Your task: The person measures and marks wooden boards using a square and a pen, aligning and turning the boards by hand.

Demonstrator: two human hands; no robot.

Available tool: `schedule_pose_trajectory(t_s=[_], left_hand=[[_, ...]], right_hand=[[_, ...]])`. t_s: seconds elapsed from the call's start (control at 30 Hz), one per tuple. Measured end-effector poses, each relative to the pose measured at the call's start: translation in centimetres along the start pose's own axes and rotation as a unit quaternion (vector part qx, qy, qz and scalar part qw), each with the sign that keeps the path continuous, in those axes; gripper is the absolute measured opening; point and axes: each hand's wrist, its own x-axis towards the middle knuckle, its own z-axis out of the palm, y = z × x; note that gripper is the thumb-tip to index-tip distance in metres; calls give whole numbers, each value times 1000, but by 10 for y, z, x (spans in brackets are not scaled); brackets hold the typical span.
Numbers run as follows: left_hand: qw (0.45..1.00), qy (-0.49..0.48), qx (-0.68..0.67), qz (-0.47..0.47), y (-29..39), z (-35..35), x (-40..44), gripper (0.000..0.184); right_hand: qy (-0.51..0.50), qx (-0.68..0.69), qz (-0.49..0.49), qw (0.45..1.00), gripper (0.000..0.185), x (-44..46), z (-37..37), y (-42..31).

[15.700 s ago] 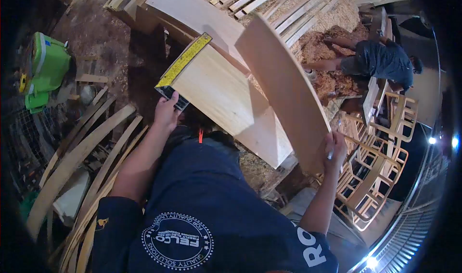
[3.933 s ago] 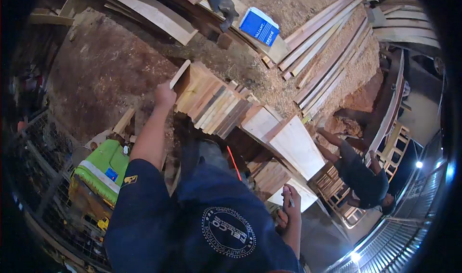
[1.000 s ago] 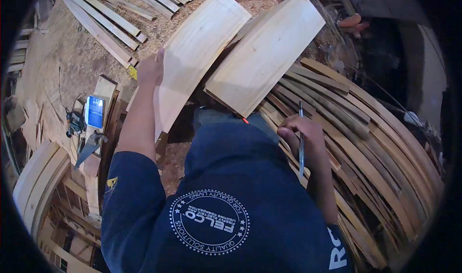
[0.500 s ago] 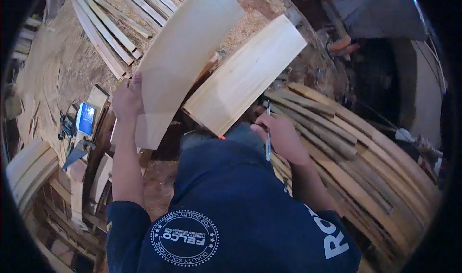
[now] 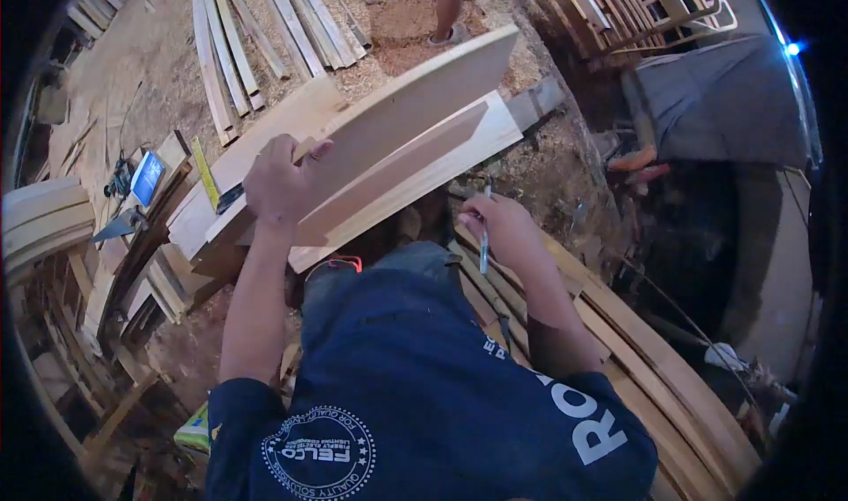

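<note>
My left hand [image 5: 284,179] is closed over the top edge of a wide, pale wooden board [image 5: 415,104], which stands tilted on its long edge. Below and in front of it lies a second pale board [image 5: 415,183], partly in its shadow. A slim pen [image 5: 484,252] is pinched in the fingers of my right hand [image 5: 502,226], to the right of the boards and apart from them. Just left of my left hand, a square with a yellow blade [image 5: 205,176] rests on another pale board [image 5: 199,223].
Long wood strips [image 5: 256,33] lie on the sawdust-covered ground ahead. A person's legs [image 5: 449,11] show at the top. Stacked planks [image 5: 636,360] run along my right. At left are a handsaw [image 5: 119,226], a blue box [image 5: 147,179] and curved boards [image 5: 49,223].
The wide board has turned from showing its broad face to standing more on edge. My left hand has shifted right onto its upper edge. The right hand still holds the pen; the view has shifted.
</note>
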Motion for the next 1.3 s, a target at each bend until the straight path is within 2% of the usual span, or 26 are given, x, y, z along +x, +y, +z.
schedule_pose_trajectory(t_s=[0.2, 0.3, 0.4, 0.5, 0.6, 0.7, 0.73, 0.83, 0.87, 1.0, 1.03, 1.1, 1.23, 1.3], left_hand=[[994, 73, -11, 81, 40, 29, -24, 54], [993, 49, -75, 82, 46, 15, -27, 46], [994, -36, -55, 84, 33, -4, -32, 39], [993, -86, -30, 73, -11, -20, -48, 34], [985, -170, 10, -28, -55, -55, -70, 36], [984, -151, -35, -83, -113, -71, -97, 39], [976, -158, -87, -124, -130, -71, -103, 43], [962, -113, -226, -99, -153, -63, -117, 50], [981, -60, -182, -28, -157, -54, -121, 52], [939, -110, -316, -84, -148, -46, -124, 49], [942, -85, -318, -63, -150, -41, -126, 48], [946, -34, -321, -18, -153, -29, -129, 45], [930, -16, -368, -8, -153, -27, -126, 35], [929, -55, -364, -45, -152, -32, -121, 34]], right_hand=[[15, -7, 49, 999, 19, -20, -28, 52], [-7, 16, 58, 998, 20, -23, -22, 58], [-30, 16, 35, 999, 21, -21, -6, 52], [-25, 17, 8, 1000, 23, -23, 11, 40], [-43, 8, 15, 999, 25, -23, 19, 24], [-44, 5, -11, 999, 25, -24, 29, 14], [-37, 7, -25, 999, 25, -23, 36, 7], [-75, 6, -8, 997, 24, -19, 46, -32], [-74, 11, -30, 997, 23, -19, 54, -42], [-78, 27, -112, 990, 25, -14, 93, -81], [-81, 32, -129, 988, 26, -13, 103, -84], [-113, 86, -74, 987, 31, -11, 138, -67], [-186, 169, 42, 967, 39, -25, 133, -106], [-134, 99, -68, 984, 38, -25, 146, -83]])
